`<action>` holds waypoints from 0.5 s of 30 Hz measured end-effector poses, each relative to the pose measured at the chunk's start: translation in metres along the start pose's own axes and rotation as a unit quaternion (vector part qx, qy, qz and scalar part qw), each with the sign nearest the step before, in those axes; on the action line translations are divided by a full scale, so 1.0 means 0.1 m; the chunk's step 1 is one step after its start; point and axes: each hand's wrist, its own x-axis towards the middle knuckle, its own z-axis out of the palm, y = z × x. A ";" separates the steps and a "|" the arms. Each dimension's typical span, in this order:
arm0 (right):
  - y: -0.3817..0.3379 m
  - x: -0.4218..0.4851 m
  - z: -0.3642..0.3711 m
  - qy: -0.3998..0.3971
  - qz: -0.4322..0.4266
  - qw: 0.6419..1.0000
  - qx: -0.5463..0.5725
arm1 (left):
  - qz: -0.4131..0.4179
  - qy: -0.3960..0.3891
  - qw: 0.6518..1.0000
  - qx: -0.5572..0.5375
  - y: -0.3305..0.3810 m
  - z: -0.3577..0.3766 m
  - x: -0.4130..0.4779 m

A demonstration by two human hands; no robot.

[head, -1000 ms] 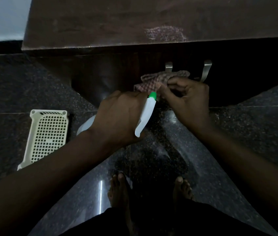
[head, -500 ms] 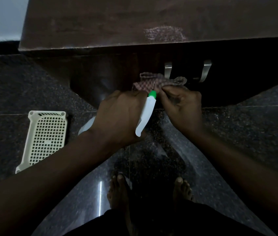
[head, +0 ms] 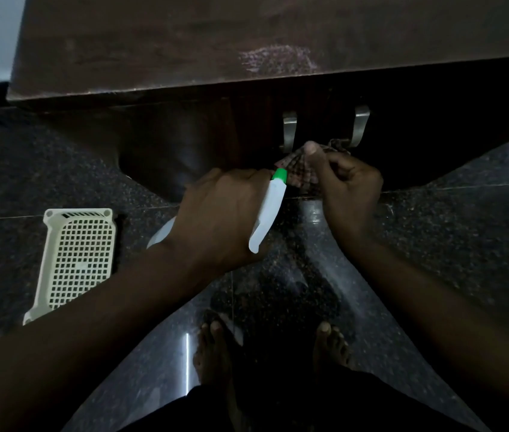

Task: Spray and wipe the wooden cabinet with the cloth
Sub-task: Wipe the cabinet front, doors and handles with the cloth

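The dark wooden cabinet point(head: 247, 45) fills the top of the head view, its front face in shadow below the top edge. My left hand point(head: 222, 213) is wrapped around a white spray bottle point(head: 270, 210) whose green nozzle points at the cabinet front. Right beside it, my right hand point(head: 348, 185) is bunched on a checked cloth point(head: 298, 171), thumb up, held against the lower cabinet front just below the two metal handles point(head: 289, 129). Most of the cloth is hidden by my fingers.
A cream plastic mesh basket point(head: 75, 260) lies on the dark polished granite floor point(head: 449, 244) at the left. My bare feet point(head: 215, 344) stand close in front of the cabinet. A pale scuffed patch point(head: 275, 59) marks the cabinet top.
My right hand has drawn the cloth down and to the right and gathered it tighter under the handles. My left hand and the spray bottle have hardly moved.
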 end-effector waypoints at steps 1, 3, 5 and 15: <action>-0.01 0.00 0.04 0.016 0.017 1.000 0.016 | 0.003 -0.001 1.000 0.006 0.01 0.00 0.01; -0.01 0.02 0.08 0.045 0.046 0.997 0.032 | 0.008 -0.001 1.000 0.024 0.03 0.01 0.03; 0.01 0.04 0.12 0.065 0.056 0.996 0.034 | 0.008 -0.001 0.999 0.035 0.03 0.02 0.05; 0.00 -0.01 0.08 0.074 0.034 0.996 0.028 | 0.006 -0.014 1.000 0.009 0.12 0.00 0.13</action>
